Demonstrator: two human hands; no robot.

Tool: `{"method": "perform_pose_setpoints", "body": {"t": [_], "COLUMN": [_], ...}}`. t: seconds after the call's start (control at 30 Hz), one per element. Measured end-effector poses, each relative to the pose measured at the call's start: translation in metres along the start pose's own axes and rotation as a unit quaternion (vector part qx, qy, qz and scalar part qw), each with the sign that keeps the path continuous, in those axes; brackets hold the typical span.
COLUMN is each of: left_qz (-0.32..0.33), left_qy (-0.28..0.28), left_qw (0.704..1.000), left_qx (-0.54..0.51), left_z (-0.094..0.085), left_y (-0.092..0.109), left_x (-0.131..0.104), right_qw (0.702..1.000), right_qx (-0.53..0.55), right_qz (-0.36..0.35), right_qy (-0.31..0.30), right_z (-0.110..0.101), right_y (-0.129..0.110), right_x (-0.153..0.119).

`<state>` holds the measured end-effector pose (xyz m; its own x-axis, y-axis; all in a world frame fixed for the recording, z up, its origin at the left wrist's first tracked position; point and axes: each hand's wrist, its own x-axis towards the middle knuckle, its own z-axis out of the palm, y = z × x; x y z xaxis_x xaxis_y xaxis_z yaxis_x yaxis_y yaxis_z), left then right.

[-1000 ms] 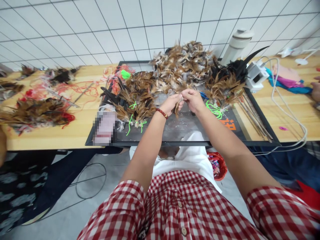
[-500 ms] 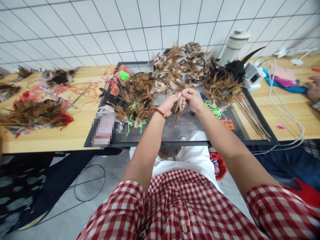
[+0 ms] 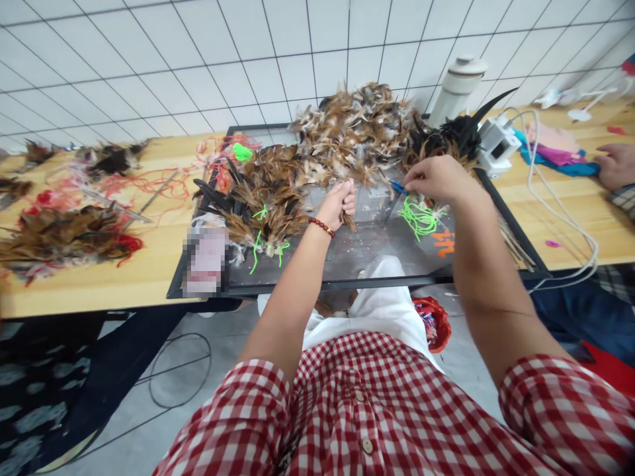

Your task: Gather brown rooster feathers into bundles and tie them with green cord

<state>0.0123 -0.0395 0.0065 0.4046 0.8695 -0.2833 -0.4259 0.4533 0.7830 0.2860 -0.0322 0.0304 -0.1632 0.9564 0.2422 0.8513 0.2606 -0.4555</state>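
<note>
- Head view: left hand point(image 3: 340, 201) is curled into a fist around a small bunch of brown feathers point(image 3: 348, 220), the tips poking out below the fist. It's held just above the black-framed glass tray point(image 3: 357, 285) that sits on the wooden worktop point(image 3: 109, 281).
- There's a red bead bracelet point(image 3: 321, 227) on that wrist.
- Right hand point(image 3: 436, 178) is off to the right, well apart from the left one, fingers pinched down on something small and blue point(image 3: 397, 186) at the edge of the feather heap. Can't really tell what the blue thing is, too small.
- Just below the right hand is a tangle of neon green string point(image 3: 419, 217) lying on the glass.
- Big pile of loose brown feathers point(image 3: 357, 129) at the back of the tray, black feathers point(image 3: 454, 135) to its right.
- Tied feather bundles point(image 3: 265, 205) with green ties lie on the tray's left part, next to a blurred-out pinkish object point(image 3: 204, 259).
- A bundle of thin sticks point(image 3: 516, 243) lies along the tray's right edge.
- White gadget point(image 3: 496, 142) with a white cable point(image 3: 570, 231) on the worktop right of the tray, a white cylinder point(image 3: 454, 89) behind it.
- Far left of the worktop: more feather bundles point(image 3: 64, 235) and red string point(image 3: 149, 178).
- Another person's hand point(image 3: 612, 165) rests on the worktop at the far right edge.
</note>
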Motion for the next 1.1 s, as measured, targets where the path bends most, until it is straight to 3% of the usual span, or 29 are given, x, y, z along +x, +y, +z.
{"method": "perform_pose_setpoints", "body": {"t": [0.1, 0.27, 0.37, 0.5, 0.6, 0.7, 0.83, 0.93, 1.1], "left_qz": [-0.009, -0.015, -0.013, 0.001, 0.027, 0.067, 0.105, 0.067, -0.018], "left_qy": [-0.014, -0.012, -0.010, -0.003, 0.001, 0.024, 0.040, -0.003, -0.051], "left_qw": [1.000, 0.999, 0.999, 0.999, 0.999, 0.997, 0.994, 0.996, 0.992], "left_qx": [0.016, 0.044, 0.048, 0.041, 0.030, 0.017, 0.013, 0.058, 0.113], "left_z": [0.000, 0.001, 0.002, 0.005, 0.005, 0.005, 0.005, 0.007, 0.012], "left_y": [-0.001, -0.004, -0.006, -0.006, -0.005, -0.003, 0.000, 0.000, -0.002], "left_x": [0.001, 0.003, 0.003, 0.002, 0.002, 0.001, -0.001, -0.004, -0.008], "right_qw": [0.993, 0.979, 0.973, 0.994, 0.992, 0.984, 0.974, 0.967, 0.958], "right_qx": [-0.100, -0.193, -0.215, -0.097, 0.015, 0.060, 0.054, 0.020, 0.001], "right_qz": [0.004, 0.033, 0.059, 0.025, 0.008, -0.011, -0.118, -0.155, -0.147], "right_qy": [-0.063, -0.064, -0.060, 0.046, 0.128, 0.165, 0.187, 0.200, 0.247], "right_z": [0.000, 0.018, 0.017, 0.019, 0.042, 0.071, 0.089, 0.088, 0.083], "right_y": [0.010, -0.003, -0.012, -0.034, -0.055, -0.067, -0.067, -0.062, -0.050], "right_x": [-0.016, -0.031, -0.033, -0.023, -0.007, 0.007, 0.007, 0.000, -0.006]}}
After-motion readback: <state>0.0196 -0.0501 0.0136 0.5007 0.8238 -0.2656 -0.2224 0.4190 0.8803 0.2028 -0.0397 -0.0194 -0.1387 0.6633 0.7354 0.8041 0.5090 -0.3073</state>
